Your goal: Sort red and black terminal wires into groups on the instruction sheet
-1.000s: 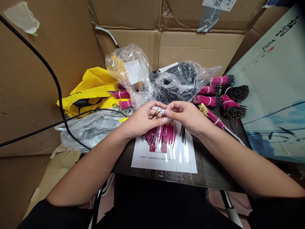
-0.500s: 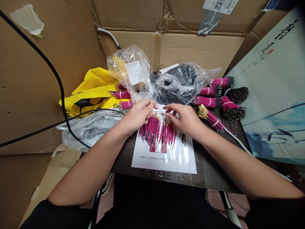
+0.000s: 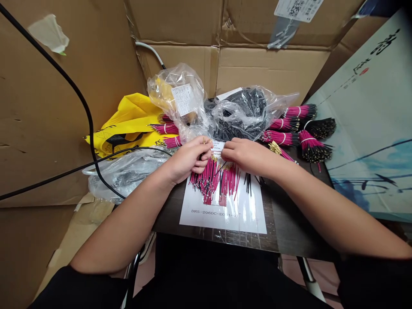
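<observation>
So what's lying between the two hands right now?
Head view: a small white label fills the gap between left hand and right hand, pink wires fanned just below it.

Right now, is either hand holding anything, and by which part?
The left hand pinches a gold-tipped wire below its tip. Whether the right hand holds anything cannot be told.

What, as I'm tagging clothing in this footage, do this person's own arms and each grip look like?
The left grip and right grip are bare hands: no gloves, and no ring or watch shows. The left forearm and right forearm are uncovered. Black sleeves, the left sleeve and right sleeve, begin only at the upper arms, by the picture's bottom corners.
</observation>
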The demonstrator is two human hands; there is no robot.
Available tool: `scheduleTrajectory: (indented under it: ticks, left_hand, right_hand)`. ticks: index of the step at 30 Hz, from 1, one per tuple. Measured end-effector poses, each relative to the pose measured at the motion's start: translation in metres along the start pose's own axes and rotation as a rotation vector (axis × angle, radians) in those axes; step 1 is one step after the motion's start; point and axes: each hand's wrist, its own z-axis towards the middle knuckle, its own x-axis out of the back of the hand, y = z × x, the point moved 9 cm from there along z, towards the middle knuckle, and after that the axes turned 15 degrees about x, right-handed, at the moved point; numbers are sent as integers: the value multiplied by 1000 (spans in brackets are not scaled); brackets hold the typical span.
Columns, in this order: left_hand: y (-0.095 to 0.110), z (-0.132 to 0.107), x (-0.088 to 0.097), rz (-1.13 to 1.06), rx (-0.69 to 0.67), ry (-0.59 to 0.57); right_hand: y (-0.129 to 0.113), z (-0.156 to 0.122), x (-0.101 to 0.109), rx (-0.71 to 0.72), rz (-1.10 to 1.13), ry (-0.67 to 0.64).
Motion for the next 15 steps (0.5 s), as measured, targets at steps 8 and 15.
scheduleTrajectory:
  ticks: [8, 15]
  left_hand:
    - [-11, 3, -8, 163, 34, -63]
    - [-11, -4, -16, 164, 63, -204]
  right_hand:
    - [-9, -3, 62, 7, 240, 335]
    - [-3, -5, 66, -116, 433, 443]
